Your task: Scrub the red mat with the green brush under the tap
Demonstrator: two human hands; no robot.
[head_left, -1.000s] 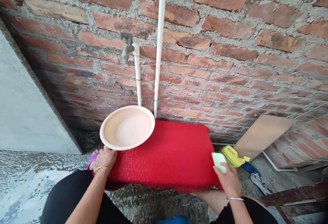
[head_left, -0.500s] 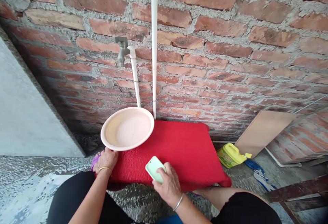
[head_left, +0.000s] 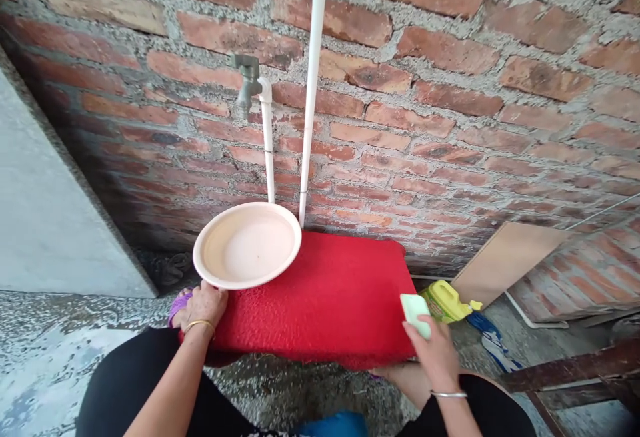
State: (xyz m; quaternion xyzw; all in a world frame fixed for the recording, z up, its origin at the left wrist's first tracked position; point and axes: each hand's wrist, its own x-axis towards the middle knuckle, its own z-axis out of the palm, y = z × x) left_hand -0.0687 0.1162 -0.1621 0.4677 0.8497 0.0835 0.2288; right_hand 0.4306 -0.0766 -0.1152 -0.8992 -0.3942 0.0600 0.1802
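Observation:
A red cloth (head_left: 340, 290) lies spread over a low, flat support, which it hides. My left hand (head_left: 206, 305) is closed on the cloth's left front edge, just below the basin; its fingertips are hidden. In my right hand (head_left: 437, 350) is a light green scrub brush (head_left: 416, 313), palm-sized with rounded corners. The hand grips it over the cloth's right edge; the brush's underside is out of sight. A pale pink basin (head_left: 247, 283) stands on the left back part of the cloth, and its inside shows no clear contents.
A metal tap (head_left: 246, 83) and a white pipe (head_left: 311, 90) run along the brick wall. A yellow jug (head_left: 445, 300), a blue-and-white slipper (head_left: 495, 343) and a tan board (head_left: 507, 257) are at the right. Wet floor (head_left: 55, 357) lies left; something blue (head_left: 340, 423) is below.
My right hand has moved right with the scrub brush, from the cloth's front middle to its right edge. My left hand keeps its place on the cloth. The view has shifted slightly.

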